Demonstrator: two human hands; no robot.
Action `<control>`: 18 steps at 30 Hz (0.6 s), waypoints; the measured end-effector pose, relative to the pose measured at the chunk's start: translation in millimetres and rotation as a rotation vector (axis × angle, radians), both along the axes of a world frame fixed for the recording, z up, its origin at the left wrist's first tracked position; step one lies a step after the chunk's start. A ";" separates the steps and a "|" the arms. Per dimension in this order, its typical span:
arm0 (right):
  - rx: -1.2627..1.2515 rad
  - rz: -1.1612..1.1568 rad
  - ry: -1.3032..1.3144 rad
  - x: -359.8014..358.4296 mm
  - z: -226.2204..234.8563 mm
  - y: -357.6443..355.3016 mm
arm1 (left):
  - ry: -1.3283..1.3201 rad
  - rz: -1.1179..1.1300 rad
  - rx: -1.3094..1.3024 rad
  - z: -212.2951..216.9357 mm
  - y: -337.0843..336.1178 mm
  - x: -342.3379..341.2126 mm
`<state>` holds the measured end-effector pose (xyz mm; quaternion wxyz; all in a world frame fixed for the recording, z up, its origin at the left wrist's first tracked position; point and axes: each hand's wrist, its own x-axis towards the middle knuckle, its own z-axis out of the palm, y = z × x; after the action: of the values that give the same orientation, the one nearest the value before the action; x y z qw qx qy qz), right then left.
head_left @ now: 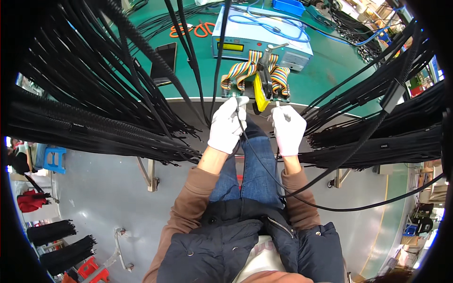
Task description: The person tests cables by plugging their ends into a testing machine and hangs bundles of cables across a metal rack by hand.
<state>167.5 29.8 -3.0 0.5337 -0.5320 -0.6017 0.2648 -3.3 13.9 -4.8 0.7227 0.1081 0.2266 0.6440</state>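
My left hand [228, 123], in a white glove, is closed on the end of a black cable [251, 147] at the front of the left circuit board [227, 93]. From there the cable hangs across my lap and curves off to the right. My right hand [288, 128], gloved too, pinches a small cable plug [277, 104] at the front edge of the right circuit board [283, 97]. Its fingers hide most of what they hold. Between the hands stands a yellow and black clamp fixture [262, 88]. Striped ribbon cables [280, 77] link the boards to a light-blue test box [264, 35].
Thick bundles of black cables hang at the left [94, 120] and right [373, 137], flanking my arms. On the green table [325, 78] lie a phone [163, 62] and orange-handled scissors [203, 30]. A blue cable [278, 28] is coiled on the test box.
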 end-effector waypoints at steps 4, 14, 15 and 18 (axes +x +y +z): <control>-0.007 -0.035 -0.012 2.7 -8.6 5.9 | 0.004 -0.141 0.019 -14.1 -3.4 -17.0; 0.037 -0.045 -0.227 5.1 11.5 11.5 | 0.674 -0.629 0.003 -57.0 -59.2 11.0; 0.006 -0.053 -0.246 10.9 16.0 10.1 | 0.688 -0.762 -0.011 -53.7 -65.4 23.6; 0.294 -0.109 -0.844 17.7 43.1 1.6 | 1.066 -0.913 0.612 -54.9 -88.7 64.1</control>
<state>185.2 31.4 40.0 0.3247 -0.5427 -0.7691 -0.0920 60.8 -74.8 -59.7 0.6477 0.6825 0.2891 0.1763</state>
